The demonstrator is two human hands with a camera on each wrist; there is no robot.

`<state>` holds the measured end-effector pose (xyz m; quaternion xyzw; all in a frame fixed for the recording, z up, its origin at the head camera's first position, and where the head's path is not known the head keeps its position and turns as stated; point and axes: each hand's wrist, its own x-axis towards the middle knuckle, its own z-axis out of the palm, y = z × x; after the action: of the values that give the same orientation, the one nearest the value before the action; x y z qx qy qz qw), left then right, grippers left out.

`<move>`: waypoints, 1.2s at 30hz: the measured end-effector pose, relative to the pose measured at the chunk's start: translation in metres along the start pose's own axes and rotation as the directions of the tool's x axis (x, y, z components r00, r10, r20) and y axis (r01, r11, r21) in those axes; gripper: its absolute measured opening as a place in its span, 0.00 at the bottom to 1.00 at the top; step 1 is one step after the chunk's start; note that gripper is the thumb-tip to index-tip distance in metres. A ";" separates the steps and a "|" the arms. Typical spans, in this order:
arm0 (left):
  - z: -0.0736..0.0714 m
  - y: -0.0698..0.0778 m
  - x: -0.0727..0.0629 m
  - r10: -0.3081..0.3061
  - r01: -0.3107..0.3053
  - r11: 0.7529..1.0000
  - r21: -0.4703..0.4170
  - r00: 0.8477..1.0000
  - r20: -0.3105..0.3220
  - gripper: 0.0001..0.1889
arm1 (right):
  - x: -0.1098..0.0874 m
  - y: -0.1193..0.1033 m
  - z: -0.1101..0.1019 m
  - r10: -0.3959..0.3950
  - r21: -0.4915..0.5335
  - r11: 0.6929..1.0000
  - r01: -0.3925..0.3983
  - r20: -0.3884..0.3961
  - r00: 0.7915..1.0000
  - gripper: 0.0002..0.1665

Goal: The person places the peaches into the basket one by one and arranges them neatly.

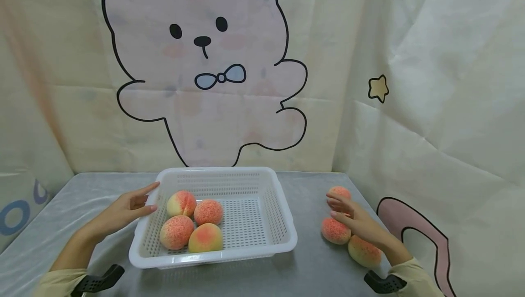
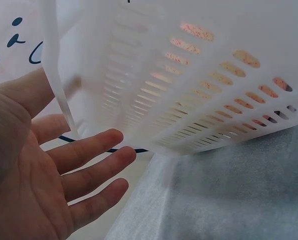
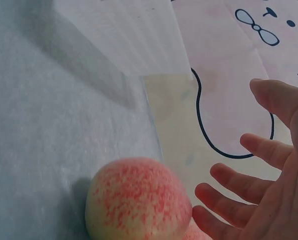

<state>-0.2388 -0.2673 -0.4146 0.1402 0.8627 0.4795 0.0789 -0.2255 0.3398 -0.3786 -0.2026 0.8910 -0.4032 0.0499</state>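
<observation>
The white basket [image 1: 217, 257] sits at seven o'clock in the head view, long axis nine-to-three. The left hand [image 1: 125, 212] touches its nine-o'clock rim — only the left wrist view shows three fingers outstretched. The right hand [image 1: 356, 218], fingers parted, nears peaches [image 1: 336, 232] at the basket's three o'clock.

Kind of spot: curtained-off recording booth, pretty much; can't tell if it's inside a home, lab or shop
Backdrop [image 1: 320, 128]: cartoon-critter cloth hanging past the left hand [image 1: 125, 208] and right hand [image 1: 356, 218]
Side curtain [image 1: 447, 83]: off to the right hand's outer side, star print [image 1: 378, 88] and all
Table [image 1: 316, 267]: grey cloth cover, below both hands
Wrist gear [image 1: 98, 281]: black gadget just behind each hand, which says recording
</observation>
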 end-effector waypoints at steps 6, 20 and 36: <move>0.000 -0.001 0.000 0.000 0.000 1.000 0.006 1.000 -0.005 0.43 | -0.009 0.008 -0.009 -0.002 -0.030 1.000 0.002 0.021 1.000 0.32; 0.001 -0.004 0.000 -0.010 0.010 1.000 0.011 1.000 -0.008 0.43 | -0.014 0.025 -0.003 0.001 -0.122 0.993 0.007 0.064 0.998 0.34; 0.000 -0.002 0.001 -0.017 0.017 1.000 0.015 1.000 -0.013 0.43 | -0.006 0.026 0.004 -0.078 -0.105 0.991 0.085 0.069 0.995 0.41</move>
<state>-0.2406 -0.2681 -0.4167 0.1305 0.8679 0.4732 0.0762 -0.2270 0.3551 -0.4007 -0.2543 0.9003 -0.3494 0.0513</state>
